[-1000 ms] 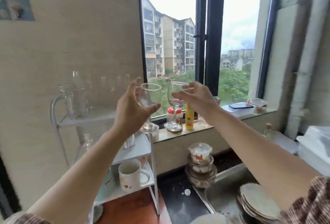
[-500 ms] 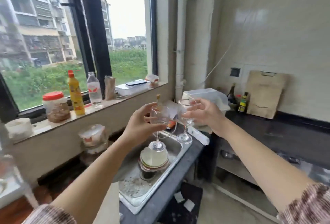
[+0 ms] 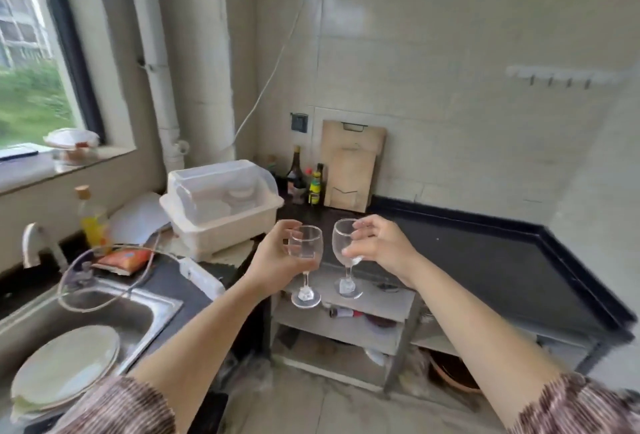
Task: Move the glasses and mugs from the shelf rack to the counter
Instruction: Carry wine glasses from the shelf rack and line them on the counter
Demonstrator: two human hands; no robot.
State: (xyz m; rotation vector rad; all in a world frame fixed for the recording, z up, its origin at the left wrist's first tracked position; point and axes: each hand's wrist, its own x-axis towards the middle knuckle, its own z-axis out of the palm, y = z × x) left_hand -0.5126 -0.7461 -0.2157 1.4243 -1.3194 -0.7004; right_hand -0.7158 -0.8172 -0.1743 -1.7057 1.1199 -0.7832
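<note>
Stems vertical, bowls up | left hand grips left glass | right hand, right glass

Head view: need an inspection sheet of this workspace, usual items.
Surface: black stone counter; bottles and boards at its back corner.
Job's things: two clear stemmed wine glasses, left glass and right glass, upright, not yet set down.
Clutter: white lidded plastic dish box; plates in steel sink.
Hands: left hand grips left glass; right hand grips right glass.
Cables: white cord down wall; clear hose over sink.
Surroundings: tiled wall, hook rail, window.
</note>
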